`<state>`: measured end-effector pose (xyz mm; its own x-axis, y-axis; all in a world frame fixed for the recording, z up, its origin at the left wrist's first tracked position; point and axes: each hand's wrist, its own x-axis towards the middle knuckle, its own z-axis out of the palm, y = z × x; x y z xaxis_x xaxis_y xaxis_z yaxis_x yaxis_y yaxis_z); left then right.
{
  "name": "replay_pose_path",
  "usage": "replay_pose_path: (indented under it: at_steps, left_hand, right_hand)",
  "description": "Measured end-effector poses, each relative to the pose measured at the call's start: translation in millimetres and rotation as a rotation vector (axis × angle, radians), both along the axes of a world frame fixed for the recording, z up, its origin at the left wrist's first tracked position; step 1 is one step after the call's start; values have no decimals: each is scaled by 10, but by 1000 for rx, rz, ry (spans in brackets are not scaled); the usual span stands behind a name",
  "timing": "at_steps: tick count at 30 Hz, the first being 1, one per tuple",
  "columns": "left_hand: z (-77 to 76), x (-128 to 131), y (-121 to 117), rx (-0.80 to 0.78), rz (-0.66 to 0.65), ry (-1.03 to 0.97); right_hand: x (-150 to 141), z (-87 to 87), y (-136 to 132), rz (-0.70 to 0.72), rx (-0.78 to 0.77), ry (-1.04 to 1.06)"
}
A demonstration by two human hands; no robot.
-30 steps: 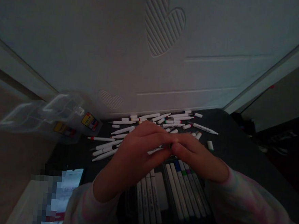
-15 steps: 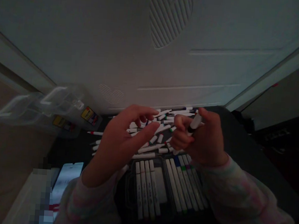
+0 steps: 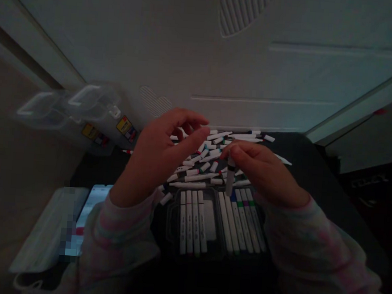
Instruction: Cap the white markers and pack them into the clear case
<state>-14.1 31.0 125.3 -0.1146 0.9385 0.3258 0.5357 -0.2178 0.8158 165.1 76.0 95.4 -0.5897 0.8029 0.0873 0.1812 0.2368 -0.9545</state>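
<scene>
Left hand (image 3: 162, 151) still with thumb and fingers apart above scattered markers (image 3: 201, 177), right hand (image 3: 262, 165) pinching a white marker (image 3: 230, 180), tilted up half a second ago, now pointing down over the far edge of the case (image 3: 174, 217)

Dim on my head view. I see the right hand (image 3: 260, 167) pinching a marker (image 3: 230, 178), upright, over the far edge of the open case (image 3: 175, 217). Left hand (image 3: 160, 153) loosely curved above loose markers (image 3: 188, 184), thumb apart. Phone (image 3: 93, 198) near left, beside left sleeve (image 3: 123, 231). Two clear boxes (image 3: 109, 118) far left, by the white panel (image 3: 176, 42).
</scene>
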Motion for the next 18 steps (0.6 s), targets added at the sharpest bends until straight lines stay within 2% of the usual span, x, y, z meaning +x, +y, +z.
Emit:
replay_pose_path:
  at_steps: [5, 7, 9, 14, 16, 18]
  left_hand:
    - [-7, 36, -196, -94, -11, 42]
    - [-63, 33, -282, -188, -41, 72]
    - [-144, 24, -375, -327, -126, 50]
    - [-370, 8, -610, -697, -484, -225]
    - [-448, 8, -685, -778, -549, -358]
    - [-509, 19, -739, -804, -546, -484]
  right_hand:
    - [7, 35, -24, 173, -110, -133]
    - [11, 40, -37, 202, -92, -155]
    - [13, 43, -47, 208, -65, -152]
    - [13, 60, -56, 235, -25, -146]
    - [18, 74, -62, 239, -17, -145]
    - [31, 95, -72, 237, -6, -140]
